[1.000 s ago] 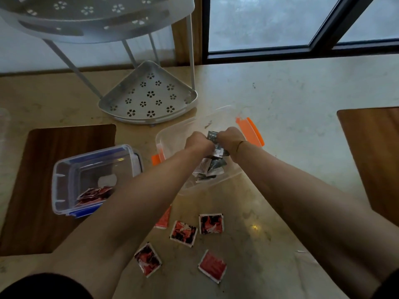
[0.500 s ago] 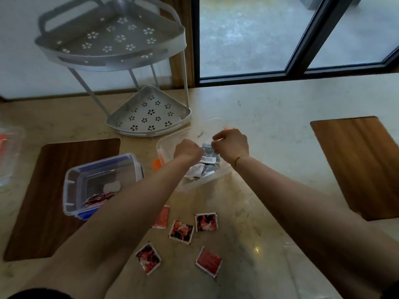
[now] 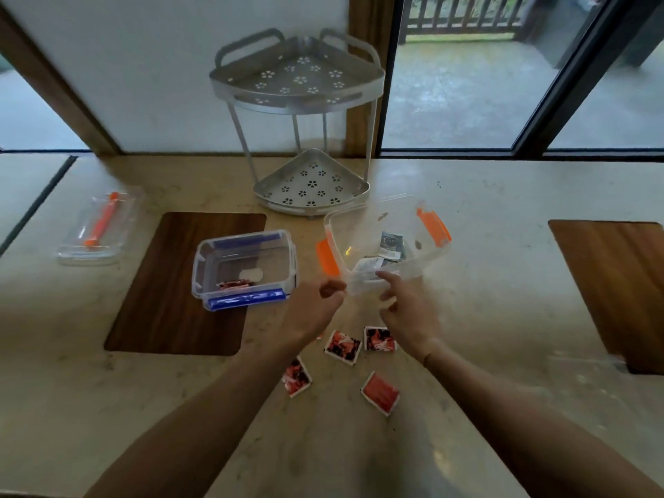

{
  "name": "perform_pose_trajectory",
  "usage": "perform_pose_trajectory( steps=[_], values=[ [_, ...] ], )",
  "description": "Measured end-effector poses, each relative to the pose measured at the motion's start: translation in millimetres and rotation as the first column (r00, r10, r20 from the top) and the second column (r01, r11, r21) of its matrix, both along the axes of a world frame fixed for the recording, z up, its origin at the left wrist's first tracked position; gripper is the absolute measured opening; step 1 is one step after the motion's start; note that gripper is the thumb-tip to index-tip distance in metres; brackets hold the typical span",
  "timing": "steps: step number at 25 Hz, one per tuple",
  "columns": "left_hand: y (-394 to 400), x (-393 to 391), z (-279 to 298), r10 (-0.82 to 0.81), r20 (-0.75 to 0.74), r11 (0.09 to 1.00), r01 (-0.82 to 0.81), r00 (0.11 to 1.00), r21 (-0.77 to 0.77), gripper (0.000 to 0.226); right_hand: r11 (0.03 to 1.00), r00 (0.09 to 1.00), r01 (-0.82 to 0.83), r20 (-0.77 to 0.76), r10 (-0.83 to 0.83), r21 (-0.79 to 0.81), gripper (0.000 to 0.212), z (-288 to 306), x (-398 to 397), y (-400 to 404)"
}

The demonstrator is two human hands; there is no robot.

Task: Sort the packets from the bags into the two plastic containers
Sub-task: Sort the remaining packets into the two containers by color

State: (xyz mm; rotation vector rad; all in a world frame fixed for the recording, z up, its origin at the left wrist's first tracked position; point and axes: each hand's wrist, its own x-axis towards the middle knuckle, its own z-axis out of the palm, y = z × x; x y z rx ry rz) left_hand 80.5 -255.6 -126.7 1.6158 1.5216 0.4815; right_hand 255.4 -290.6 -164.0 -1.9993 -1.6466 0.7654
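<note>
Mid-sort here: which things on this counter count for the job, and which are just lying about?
For the job:
orange-clipped container, holding grey packets
blue-clipped container, holding red packets
loose red packets on the counter

Lying about:
metal corner rack
clear lid
wooden mats

Dim daylight enters through the windows (image 3: 467,84); edges bend, hands slightly blurred.
</note>
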Motion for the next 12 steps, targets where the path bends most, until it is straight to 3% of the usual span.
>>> perform_pose_trajectory(
  steps=[5,8,12],
  values=[
    [-40.0,-59.7,-45.9,-0.031,-0.154,0.990,0.009,0.988,-0.140,0.029,0.986,0.995,-0.036,0.082,0.050,-0.161,0.025,-31.2,-6.1,-47.9],
    [-56.2,-84.9,-80.2,-0.054,-0.349,0.986,-0.006,0.936,-0.169,0.044,0.954,0.957,-0.090,0.242,0.163,-0.285,0.031,-48.0,-8.6,-73.3],
    [-68.6,-99.0,-104.0,-0.114,-0.538,0.987,0.032,0.835,-0.159,0.064,0.951,0.909,-0.058,0.379,0.176,-0.304,0.035,-55.9,-15.1,-89.5]
  ],
)
